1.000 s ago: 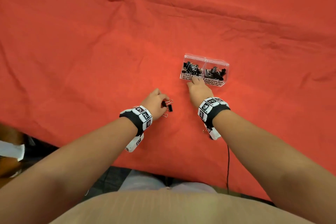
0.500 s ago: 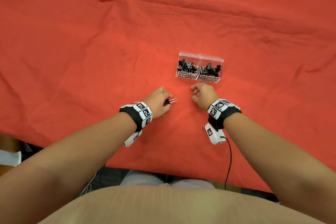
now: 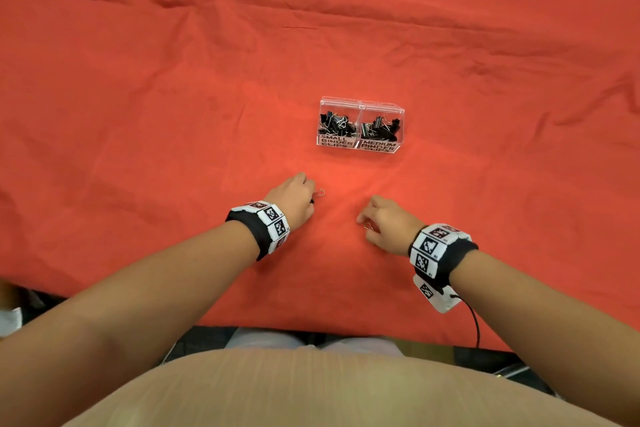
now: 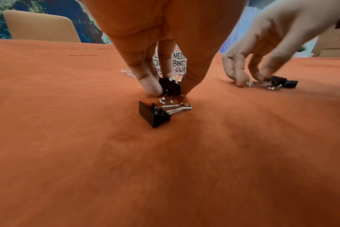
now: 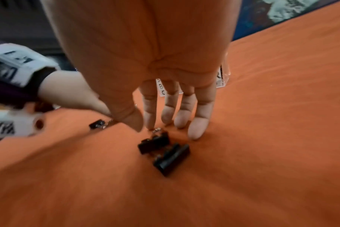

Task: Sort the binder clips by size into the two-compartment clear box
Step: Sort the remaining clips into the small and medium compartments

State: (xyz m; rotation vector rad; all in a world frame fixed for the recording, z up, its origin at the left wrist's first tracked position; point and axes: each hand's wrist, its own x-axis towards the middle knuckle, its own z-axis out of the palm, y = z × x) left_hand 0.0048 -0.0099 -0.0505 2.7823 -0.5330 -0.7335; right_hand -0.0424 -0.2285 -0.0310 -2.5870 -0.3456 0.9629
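The clear two-compartment box (image 3: 360, 104) stands mid-cloth, with black clips in both the "SMALL" left half and the "MEDIUM" right half. My left hand (image 3: 311, 199) (image 4: 170, 92) pinches a black binder clip (image 4: 170, 87) between thumb and fingertip, low on the cloth. A second clip (image 4: 153, 114) lies just in front of it. My right hand (image 3: 365, 225) (image 5: 145, 127) reaches down, its thumb and index finger pinching the wire handle of a smaller clip (image 5: 153, 144). A larger clip (image 5: 172, 158) lies against that one.
Wrinkled red cloth (image 3: 173, 114) covers the whole table, and its near edge runs just below my wrists. A cable (image 3: 476, 326) hangs from the right wristband. A tan chair back (image 4: 41, 26) stands beyond the far edge.
My right hand has drawn back from the box's small compartment to the two clips lying near me. My left hand stays at its clip, now pinching it down on the cloth.
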